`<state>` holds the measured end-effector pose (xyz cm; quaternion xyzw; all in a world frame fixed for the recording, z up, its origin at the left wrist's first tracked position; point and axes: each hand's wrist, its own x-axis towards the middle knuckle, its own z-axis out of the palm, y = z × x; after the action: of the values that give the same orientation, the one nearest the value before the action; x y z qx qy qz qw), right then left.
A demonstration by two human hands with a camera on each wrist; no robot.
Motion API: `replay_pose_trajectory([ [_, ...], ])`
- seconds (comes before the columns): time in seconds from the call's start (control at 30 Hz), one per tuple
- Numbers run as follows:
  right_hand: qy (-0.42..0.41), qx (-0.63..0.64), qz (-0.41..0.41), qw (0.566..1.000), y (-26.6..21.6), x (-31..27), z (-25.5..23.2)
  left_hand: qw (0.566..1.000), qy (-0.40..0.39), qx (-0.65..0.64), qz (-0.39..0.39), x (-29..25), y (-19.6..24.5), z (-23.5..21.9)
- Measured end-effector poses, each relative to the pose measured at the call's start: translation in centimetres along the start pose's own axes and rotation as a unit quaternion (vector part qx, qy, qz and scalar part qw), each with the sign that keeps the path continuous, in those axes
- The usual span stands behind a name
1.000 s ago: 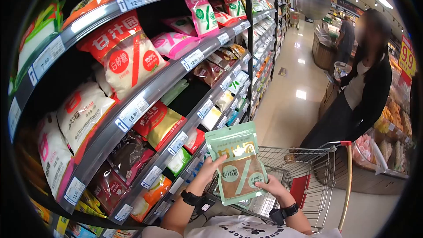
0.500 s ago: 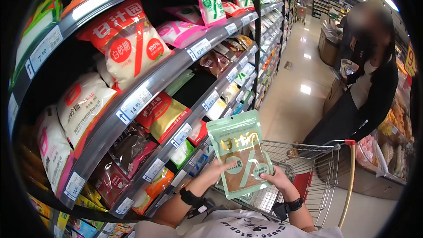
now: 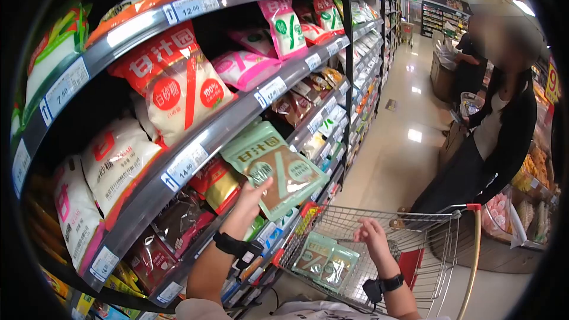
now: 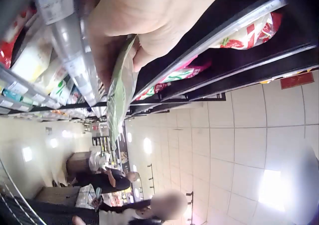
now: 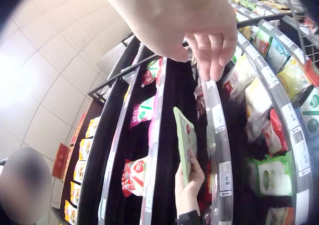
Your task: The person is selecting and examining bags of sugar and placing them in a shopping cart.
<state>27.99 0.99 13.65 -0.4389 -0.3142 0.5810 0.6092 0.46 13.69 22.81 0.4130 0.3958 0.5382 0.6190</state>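
Note:
A green pouch of brown sugar [image 3: 278,172] is pinched by my left hand [image 3: 252,198] at its lower left edge. It is tilted in front of the shelf rows, overlapping a red and gold bag [image 3: 214,184] in the head view. Seen edge-on in the left wrist view, the pouch [image 4: 119,95] sits between thumb and fingers. My right hand [image 3: 373,237] is over the shopping cart [image 3: 438,249], fingers loosely bent and holding nothing. Similar green pouches [image 3: 326,261] lie in the cart below it. The right wrist view shows the right hand [image 5: 199,31] with relaxed fingers.
Shelves on the left carry a large white sugar bag [image 3: 178,89], pink bags [image 3: 246,70] and price tags [image 3: 188,166] along their edges. A person in dark clothing [image 3: 492,130] stands beyond the cart on the right, near a produce display [image 3: 521,213]. The aisle floor [image 3: 400,118] stretches ahead.
Both hands held the pouch in front of the body. The right hand has let go, while the left has carried the pouch up and left to the shelf. The cart's pouches have come into sight.

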Motion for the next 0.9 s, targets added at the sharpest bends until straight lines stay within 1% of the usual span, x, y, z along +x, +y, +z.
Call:
replay_pose_trajectory([
  [0.07,0.011,0.004,0.017,1.000,0.7,-0.4,-0.5,0.999,0.034,0.008,0.023,3.2,1.0,-2.2],
  [0.1,0.018,0.002,0.030,0.999,1.1,-0.8,-0.9,0.999,0.040,-0.013,0.018,4.1,2.2,-2.5],
  [0.13,0.028,0.000,0.047,0.999,1.6,-1.3,-1.5,0.998,0.046,-0.033,0.009,5.0,3.4,-2.7],
  [0.17,0.031,0.000,0.050,0.998,1.8,-1.6,-2.0,0.999,0.046,-0.022,-0.006,6.2,4.4,-3.6],
  [0.2,0.044,-0.019,0.044,0.998,2.4,-1.8,-2.7,0.996,0.039,-0.048,-0.058,7.7,5.1,-4.8],
  [0.23,0.048,-0.016,0.042,0.998,2.8,-2.2,-3.1,0.996,0.030,-0.059,-0.065,8.6,5.6,-5.7],
  [0.27,0.051,-0.017,0.036,0.998,2.7,-2.5,-3.5,0.993,0.058,-0.086,-0.063,9.5,6.2,-6.0],
  [0.3,0.055,-0.025,0.038,0.997,2.2,-2.9,-3.5,0.992,0.084,-0.082,-0.042,11.2,6.2,-7.5],
  [0.33,0.063,-0.022,0.043,0.997,2.2,-3.3,-4.0,0.991,0.102,-0.077,0.028,12.6,5.8,-8.3],
  [0.37,0.070,-0.018,0.047,0.996,2.3,-3.5,-4.4,0.988,0.130,-0.051,0.069,13.7,5.8,-9.2],
  [0.43,0.089,-0.017,0.054,0.994,2.3,-3.8,-4.8,0.976,0.179,0.045,0.114,14.9,6.0,-10.7],
  [0.5,0.102,-0.014,0.058,0.993,3.0,-4.3,-6.1,0.955,0.206,0.156,0.142,15.9,5.9,-12.1],
  [0.57,0.118,-0.016,0.055,0.991,2.8,-4.6,-6.8,0.922,0.216,0.279,0.161,16.6,5.8,-13.1],
  [0.67,0.155,-0.044,0.055,0.985,3.0,-5.2,-8.0,0.845,0.209,0.456,0.184,17.1,5.6,-14.2],
  [0.7,0.162,-0.033,0.053,0.985,3.1,-5.5,-8.3,0.820,0.198,0.502,0.190,17.2,5.5,-14.4],
  [0.73,0.175,-0.055,0.052,0.982,3.6,-5.5,-9.1,0.799,0.191,0.537,0.193,17.3,5.8,-14.7],
  [0.8,0.186,-0.047,0.074,0.979,3.6,-5.7,-9.5,0.771,0.165,0.583,0.196,18.1,5.8,-14.9],
  [0.87,0.188,-0.047,0.081,0.978,3.9,-5.8,-9.7,0.750,0.138,0.617,0.194,19.1,5.7,-15.1],
  [0.9,0.187,-0.054,0.071,0.978,3.3,-6.1,-9.2,0.742,0.126,0.629,0.192,19.6,5.6,-15.1],
])
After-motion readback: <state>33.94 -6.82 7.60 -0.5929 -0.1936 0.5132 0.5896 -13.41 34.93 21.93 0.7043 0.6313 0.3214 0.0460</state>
